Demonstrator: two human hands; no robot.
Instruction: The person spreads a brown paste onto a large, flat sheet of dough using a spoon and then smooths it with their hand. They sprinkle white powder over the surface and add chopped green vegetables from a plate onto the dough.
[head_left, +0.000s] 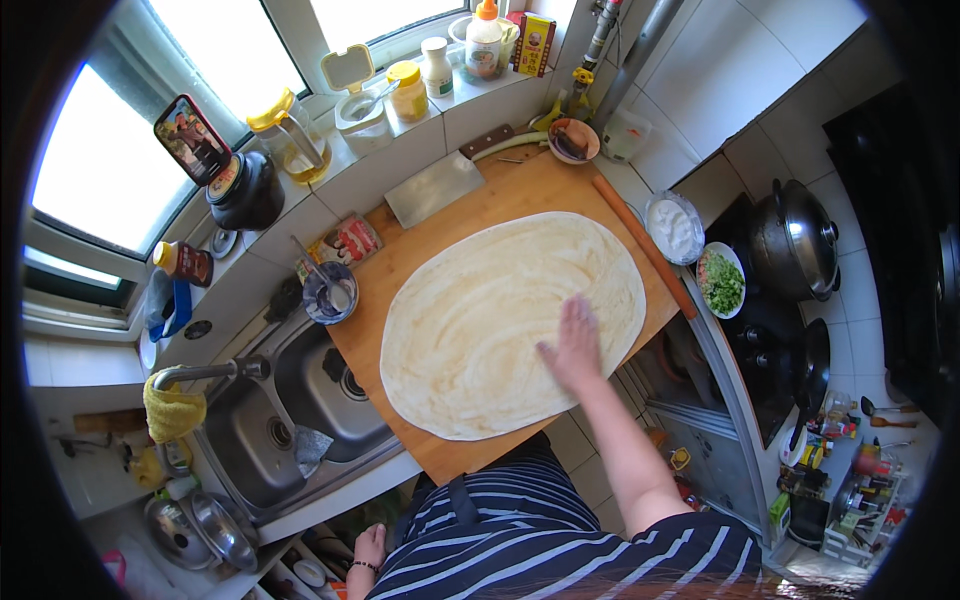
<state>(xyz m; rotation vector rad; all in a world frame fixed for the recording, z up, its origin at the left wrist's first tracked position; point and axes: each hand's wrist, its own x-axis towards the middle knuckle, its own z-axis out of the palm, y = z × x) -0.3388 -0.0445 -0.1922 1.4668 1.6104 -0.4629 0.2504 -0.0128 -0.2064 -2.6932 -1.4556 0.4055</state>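
A large oval sheet of rolled dough (472, 322) lies across a wooden board (442, 461), its surface smeared with pale, oily-looking swirls. My right hand (576, 345) rests flat on the dough's right part, thumb spread away from the fingers, which look slightly blurred. Down by my left hip, my left hand (369, 541) hangs with curled fingers and nothing visible in it; a dark bead bracelet circles its wrist. Along the board's right edge lies a wooden rolling pin (645, 246). At the far edge is a cleaver (436, 187), its blade flat.
A bowl with a spoon (330, 292) sits at the board's left corner, above the double sink (322, 382). To the right stand a bowl of white powder (673, 225), a bowl of chopped greens (720, 281) and a lidded pot (796, 240). A phone (193, 140) leans by the window.
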